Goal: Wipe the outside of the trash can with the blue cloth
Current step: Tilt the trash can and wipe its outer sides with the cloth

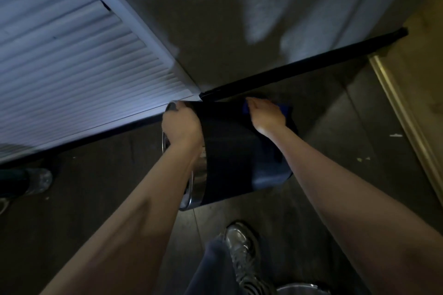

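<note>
A black trash can [227, 151] with a chrome rim lies tilted over the dark floor, its open end toward the left. My left hand [181, 124] grips the chrome rim at the can's upper left. My right hand [267, 115] holds the blue cloth [286, 109] against the far upper right of the can's side. Only small parts of the cloth show on either side of the hand. The can's far side is hidden.
A white louvered door [72, 67] stands at the left and a grey wall with a black baseboard [299, 67] runs behind the can. A pale door frame [407, 127] is at the right. My shoe [242, 246] is below the can, another shoe [36, 182] at far left.
</note>
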`<state>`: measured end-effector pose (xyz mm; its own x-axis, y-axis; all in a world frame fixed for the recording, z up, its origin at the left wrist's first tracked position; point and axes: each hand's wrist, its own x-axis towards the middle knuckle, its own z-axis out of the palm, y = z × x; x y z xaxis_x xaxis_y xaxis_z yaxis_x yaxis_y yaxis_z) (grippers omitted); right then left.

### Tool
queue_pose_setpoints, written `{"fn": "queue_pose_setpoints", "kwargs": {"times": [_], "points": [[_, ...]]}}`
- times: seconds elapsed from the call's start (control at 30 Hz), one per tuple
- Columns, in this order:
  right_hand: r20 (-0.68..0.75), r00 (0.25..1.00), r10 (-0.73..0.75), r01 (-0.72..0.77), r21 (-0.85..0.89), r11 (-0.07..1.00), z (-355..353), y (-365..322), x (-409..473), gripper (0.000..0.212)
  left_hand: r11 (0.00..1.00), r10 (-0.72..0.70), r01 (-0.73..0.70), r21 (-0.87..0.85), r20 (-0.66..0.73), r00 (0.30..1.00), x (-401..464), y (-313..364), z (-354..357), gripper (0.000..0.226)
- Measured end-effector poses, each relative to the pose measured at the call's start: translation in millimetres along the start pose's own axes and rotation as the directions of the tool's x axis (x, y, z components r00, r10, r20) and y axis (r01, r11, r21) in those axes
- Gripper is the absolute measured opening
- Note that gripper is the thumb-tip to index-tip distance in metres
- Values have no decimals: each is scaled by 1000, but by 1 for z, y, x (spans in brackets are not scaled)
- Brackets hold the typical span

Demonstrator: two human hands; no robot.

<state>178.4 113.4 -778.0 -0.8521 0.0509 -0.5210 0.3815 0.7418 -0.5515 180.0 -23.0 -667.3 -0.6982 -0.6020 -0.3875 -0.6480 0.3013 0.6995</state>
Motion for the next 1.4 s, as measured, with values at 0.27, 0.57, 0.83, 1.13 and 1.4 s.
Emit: {"fn": "queue_pose_setpoints", "kwargs": {"times": [0.27,0.57,0.83,1.13,1.4], "points": [[268,909,-319,284,161,945,-1,-108,9,37,993,93,-90,-81,34,995,-27,-17,-6,47],[-240,814,-529,563,104,820,30,-67,-103,46,965,98,-69,-254,102,990,-31,-28,-14,50],[126,938,-324,279,286,917,-8,-95,-16,34,961,262,-252,-115,81,962,-40,-32,-13,52],[37,953,-301,271,343,900,-5,-74,-20,39,953,287,-270,-140,115,951,-32,-27,-9,57],[-478,777,-411,437,-62,897,63,-20,-112,55,955,256,-219,-199,186,949,-14,-13,-3,48]]}}
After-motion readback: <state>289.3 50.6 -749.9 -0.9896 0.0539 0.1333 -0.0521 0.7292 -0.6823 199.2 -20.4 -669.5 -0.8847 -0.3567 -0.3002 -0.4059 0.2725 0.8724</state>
